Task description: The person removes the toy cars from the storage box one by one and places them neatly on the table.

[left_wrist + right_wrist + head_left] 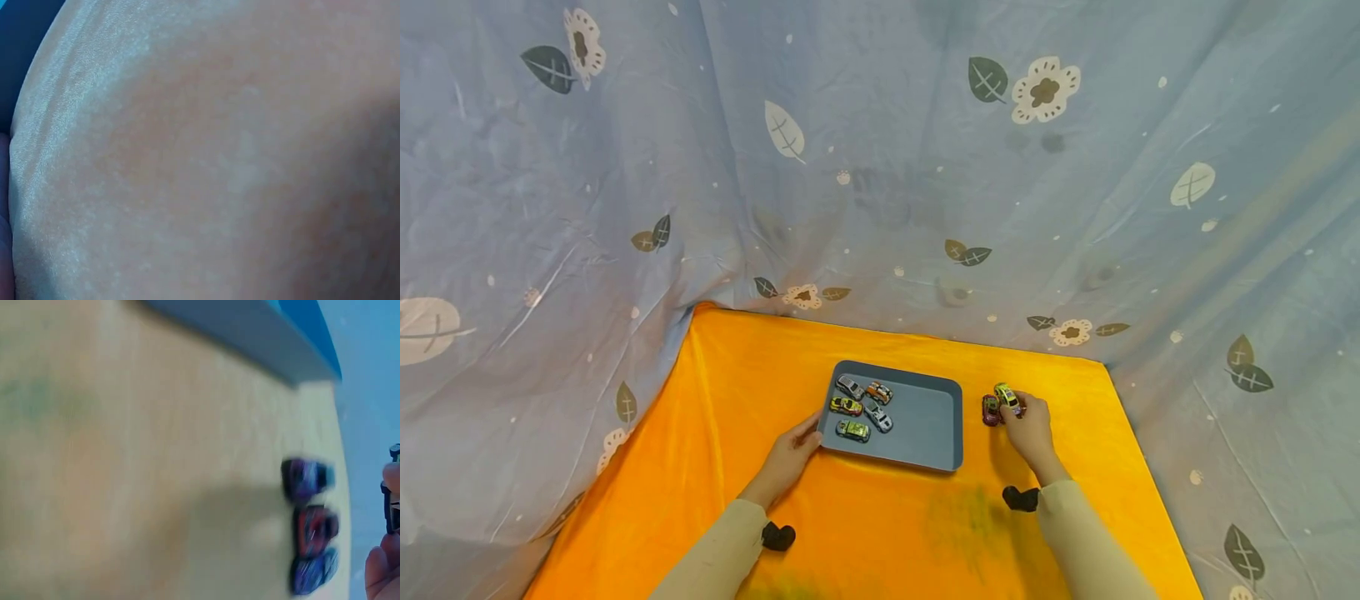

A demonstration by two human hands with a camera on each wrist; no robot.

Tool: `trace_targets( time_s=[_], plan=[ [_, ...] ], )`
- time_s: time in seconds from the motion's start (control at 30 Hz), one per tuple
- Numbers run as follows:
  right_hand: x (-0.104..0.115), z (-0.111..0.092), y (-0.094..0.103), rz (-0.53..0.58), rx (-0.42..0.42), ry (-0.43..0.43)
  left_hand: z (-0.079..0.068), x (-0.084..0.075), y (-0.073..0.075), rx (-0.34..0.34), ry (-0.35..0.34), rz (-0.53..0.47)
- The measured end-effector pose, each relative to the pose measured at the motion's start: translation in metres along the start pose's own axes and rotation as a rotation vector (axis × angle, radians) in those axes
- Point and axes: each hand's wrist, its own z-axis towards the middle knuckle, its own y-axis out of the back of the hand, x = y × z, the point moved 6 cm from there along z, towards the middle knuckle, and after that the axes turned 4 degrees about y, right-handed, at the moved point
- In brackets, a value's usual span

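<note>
A grey-blue tray [925,425] lies on the orange cloth, with several small toy cars, among them a yellow one [846,407], grouped in its left part. My left hand [786,462] holds the tray at its left edge near the front corner. Beyond the tray's right side, my right hand [1032,429] pinches a yellow-green toy car [1008,397], raised off the cloth in the right wrist view. Below it stand a purple car [306,479], a red car [314,530] and a blue car [312,572], blurred in that view.
An orange cloth [760,358] covers the surface. Pale blue curtains [880,208] with leaf and flower prints rise behind it and at both sides. Blurred skin or cloth fills most of the left wrist view.
</note>
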Motion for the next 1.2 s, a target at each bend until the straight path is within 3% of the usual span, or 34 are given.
trace_targets(
  time_s=[0.2, 0.37, 0.63, 0.87, 1.2],
  plan=[
    [-0.04, -0.009, 0.017, 0.08, -0.08, -0.206, 0.0, 0.001, 0.002, -0.001, -0.001, 0.003],
    [-0.059, -0.014, 0.02, 0.118, -0.103, -0.284, 0.002, 0.004, 0.003, -0.007, 0.007, 0.003],
    [-0.073, -0.012, 0.021, 0.142, -0.077, -0.321, 0.0, -0.001, 0.002, 0.006, -0.013, -0.008],
    [-0.081, -0.01, 0.021, 0.132, -0.06, -0.359, -0.017, -0.031, 0.0, 0.043, 0.004, -0.012],
    [-0.086, -0.006, 0.019, 0.089, 0.004, -0.367, -0.018, -0.033, 0.001, 0.05, 0.005, -0.005]
  ],
)
